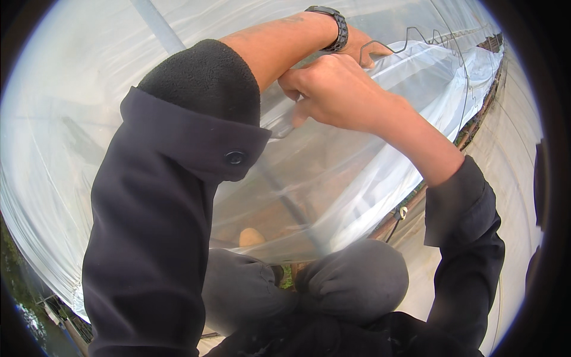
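My left arm reaches forward and to the right, a black watch on its wrist. My left hand (361, 46) is at the edge of the clear plastic film (315, 172), partly hidden behind the right. Its fingers are closed around the zigzag bent wire (407, 39), which runs across them and off to the right. My right hand (336, 90) crosses close in front of the left wrist. Its fingers are curled, with a fold of the film at the thumb; exactly what lies inside the grip is hidden.
The film spreads left and ahead over a pale pole (157, 25). A bunched white film edge (386, 202) runs diagonally along a brown rail (470, 134). A pale sheet (511, 143) lies to the right. My bent knees (357, 276) are below, and a tan round shape (251, 237) shows through the film.
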Tool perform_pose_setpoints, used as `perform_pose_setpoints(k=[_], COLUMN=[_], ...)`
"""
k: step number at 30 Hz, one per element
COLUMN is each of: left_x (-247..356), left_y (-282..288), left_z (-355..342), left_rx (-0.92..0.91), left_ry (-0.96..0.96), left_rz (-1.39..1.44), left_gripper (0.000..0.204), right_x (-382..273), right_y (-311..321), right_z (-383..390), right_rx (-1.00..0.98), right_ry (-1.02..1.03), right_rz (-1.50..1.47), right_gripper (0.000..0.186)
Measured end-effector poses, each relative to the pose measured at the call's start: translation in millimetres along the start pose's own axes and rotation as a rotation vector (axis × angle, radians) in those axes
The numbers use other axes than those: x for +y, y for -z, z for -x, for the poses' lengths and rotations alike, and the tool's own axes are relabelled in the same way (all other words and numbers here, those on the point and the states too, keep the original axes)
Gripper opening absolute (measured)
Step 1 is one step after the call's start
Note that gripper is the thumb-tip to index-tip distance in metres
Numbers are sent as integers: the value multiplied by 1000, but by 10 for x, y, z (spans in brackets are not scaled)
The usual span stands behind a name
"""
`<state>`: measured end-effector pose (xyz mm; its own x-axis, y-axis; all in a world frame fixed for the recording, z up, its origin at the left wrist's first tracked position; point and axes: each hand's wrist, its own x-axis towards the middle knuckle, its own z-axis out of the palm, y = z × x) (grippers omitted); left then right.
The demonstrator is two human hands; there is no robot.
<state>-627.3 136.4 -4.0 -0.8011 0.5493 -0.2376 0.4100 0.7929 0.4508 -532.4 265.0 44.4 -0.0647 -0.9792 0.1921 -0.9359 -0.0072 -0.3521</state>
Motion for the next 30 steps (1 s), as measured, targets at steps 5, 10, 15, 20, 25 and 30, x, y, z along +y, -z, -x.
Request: perform_pose_setpoints(k=[5,10,15,20,25,30], left_x=[-49,-56,83,158,146,140], left_y=[20,9,10,-11,-33,-70], left_z=[-19,-69,-29,18,-31,-20], left_rx=[-23,-8,-30,-24,-109,-10], left_ry=[36,6,73,131,121,111], left_rz=[12,-21,-74,-38,-99,-62], left_gripper=[72,72,72,73,74,66], right_x=[68,102,149,330,480,426], right_y=[-34,-130,-251,-232,-274,-380], right_z=[-70,-41,203,449,624,744], right_rx=[147,195,145,121,185,185], right_ry=[172,167,-93,-302,-17,-162], right_rz=[43,113,14,155,359,229], right_gripper=[20,22,29,22,17,16])
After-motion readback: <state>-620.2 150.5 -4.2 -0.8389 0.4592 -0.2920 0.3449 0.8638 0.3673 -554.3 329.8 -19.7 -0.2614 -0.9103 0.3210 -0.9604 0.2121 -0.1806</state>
